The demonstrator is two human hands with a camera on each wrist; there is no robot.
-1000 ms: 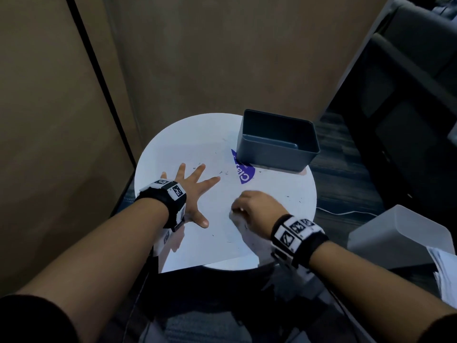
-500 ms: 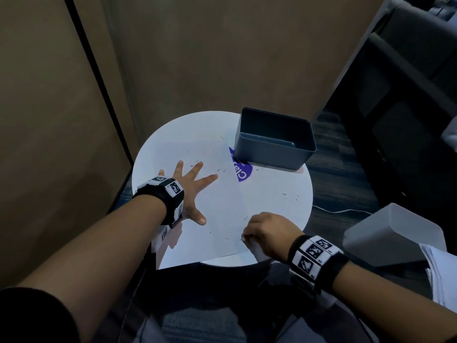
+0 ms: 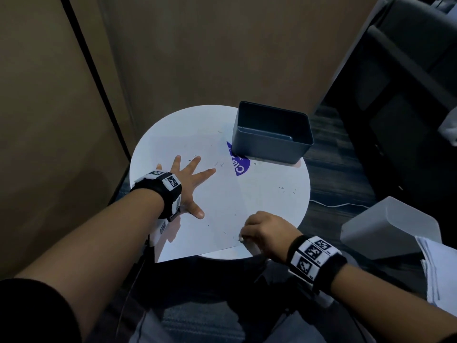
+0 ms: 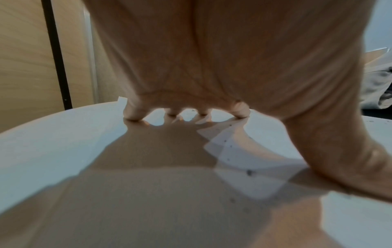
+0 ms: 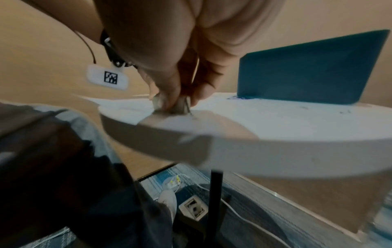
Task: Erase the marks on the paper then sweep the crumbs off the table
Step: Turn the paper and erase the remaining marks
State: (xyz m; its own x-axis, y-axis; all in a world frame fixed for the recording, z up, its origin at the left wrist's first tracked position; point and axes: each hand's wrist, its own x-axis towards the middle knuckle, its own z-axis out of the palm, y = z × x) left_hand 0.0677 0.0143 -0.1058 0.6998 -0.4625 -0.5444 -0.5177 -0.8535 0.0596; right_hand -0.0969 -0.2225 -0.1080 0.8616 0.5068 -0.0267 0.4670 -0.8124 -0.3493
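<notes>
A white sheet of paper (image 3: 217, 206) lies on the round white table (image 3: 277, 194), its near corner hanging over the edge. My left hand (image 3: 190, 179) lies flat on the paper with fingers spread, and its fingertips (image 4: 135, 115) press down. My right hand (image 3: 262, 231) is at the near right edge of the paper, with fingers curled round a small greyish eraser (image 5: 180, 105) that touches the surface. Small dark crumbs (image 3: 220, 164) are scattered over the paper and the table (image 3: 286, 190).
A dark blue-grey open bin (image 3: 272, 132) stands at the far right of the table, partly on a purple sticker (image 3: 241, 165). A translucent white container (image 3: 388, 229) and stacked papers (image 3: 440, 268) sit to the right, lower down. Brown walls close the left and back.
My right hand has slid with the eraser from the middle of the paper toward the near right edge. The left hand has stayed flat in place.
</notes>
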